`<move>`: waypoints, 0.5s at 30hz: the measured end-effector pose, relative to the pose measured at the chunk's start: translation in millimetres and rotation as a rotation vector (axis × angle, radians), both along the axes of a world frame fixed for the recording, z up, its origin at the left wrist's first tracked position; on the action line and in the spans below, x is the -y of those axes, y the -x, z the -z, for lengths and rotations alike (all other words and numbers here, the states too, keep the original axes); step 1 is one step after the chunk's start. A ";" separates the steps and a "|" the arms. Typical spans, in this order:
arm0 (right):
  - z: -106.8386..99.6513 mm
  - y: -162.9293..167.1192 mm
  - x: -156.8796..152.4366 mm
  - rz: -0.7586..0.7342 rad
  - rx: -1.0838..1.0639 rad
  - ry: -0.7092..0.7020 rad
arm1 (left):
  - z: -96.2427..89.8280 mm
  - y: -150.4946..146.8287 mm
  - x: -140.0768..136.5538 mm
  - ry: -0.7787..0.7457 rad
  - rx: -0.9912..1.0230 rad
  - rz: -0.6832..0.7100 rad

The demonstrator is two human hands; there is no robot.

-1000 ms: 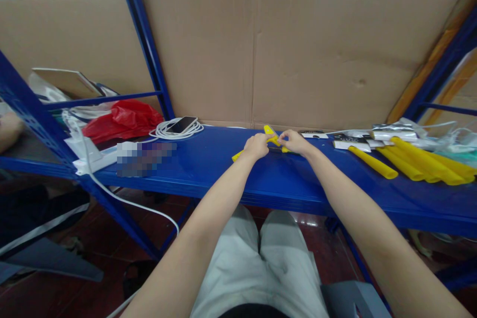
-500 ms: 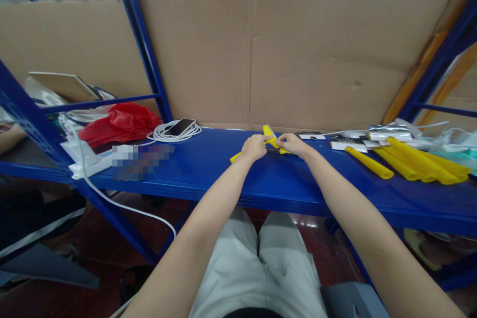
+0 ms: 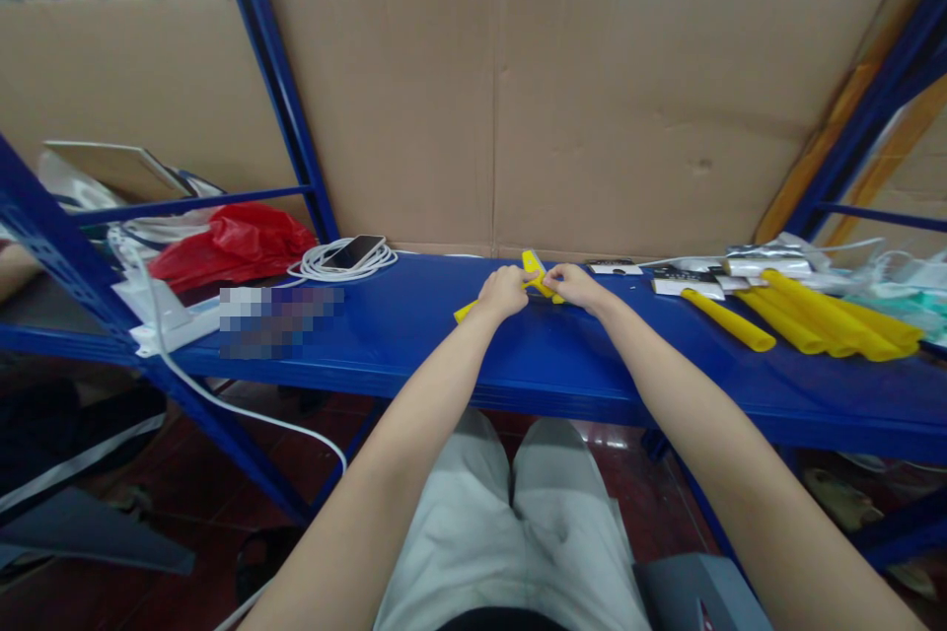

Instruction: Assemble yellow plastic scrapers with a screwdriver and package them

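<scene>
In the head view, a yellow T-shaped tool with a pale strip along its head, much like a squeegee [image 3: 531, 262], lies on the blue shelf in front of me. My left hand [image 3: 506, 291] is wrapped around its handle, whose end sticks out at the lower left. The fingers of my right hand [image 3: 575, 286] are pinched at the right side of the tool's head. What exactly those fingertips grip is too small to make out. Part of the tool is covered by my hands.
Yellow tapered sleeves [image 3: 836, 315] lie at the right, by black-and-white packets [image 3: 688, 283] and a silvery roll [image 3: 766, 262]. On the left are a phone [image 3: 356, 252] on coiled white cable, a red plastic bag [image 3: 235, 242] and a white cable. Cardboard [image 3: 592, 118] walls the back.
My right hand has shifted slightly left along the tool's head, and the yellow end under it points lower. The left hand keeps its hold. My view has turned slightly.
</scene>
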State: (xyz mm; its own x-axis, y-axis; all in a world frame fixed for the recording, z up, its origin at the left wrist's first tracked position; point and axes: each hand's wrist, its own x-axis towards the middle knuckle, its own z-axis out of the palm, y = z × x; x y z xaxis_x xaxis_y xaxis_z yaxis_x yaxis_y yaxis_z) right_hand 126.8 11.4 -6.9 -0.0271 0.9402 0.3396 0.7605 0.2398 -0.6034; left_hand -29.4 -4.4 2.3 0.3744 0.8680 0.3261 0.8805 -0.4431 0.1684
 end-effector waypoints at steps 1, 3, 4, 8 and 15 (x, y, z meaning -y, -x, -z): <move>0.5 0.1 -0.4 0.001 -0.005 -0.002 | 0.0 0.0 0.1 0.001 -0.001 -0.001; 0.6 0.4 -0.9 0.003 -0.003 -0.008 | -0.2 -0.2 0.3 0.004 -0.005 -0.004; 0.4 0.6 -1.1 0.005 0.003 -0.012 | -0.2 -0.3 0.3 0.004 -0.007 -0.005; -0.7 0.9 -1.4 0.006 0.010 -0.007 | -0.4 -0.3 0.6 0.009 -0.013 0.003; 0.9 4.3 -0.3 0.045 -0.085 0.005 | -1.6 -1.1 2.1 -0.004 -0.023 -0.016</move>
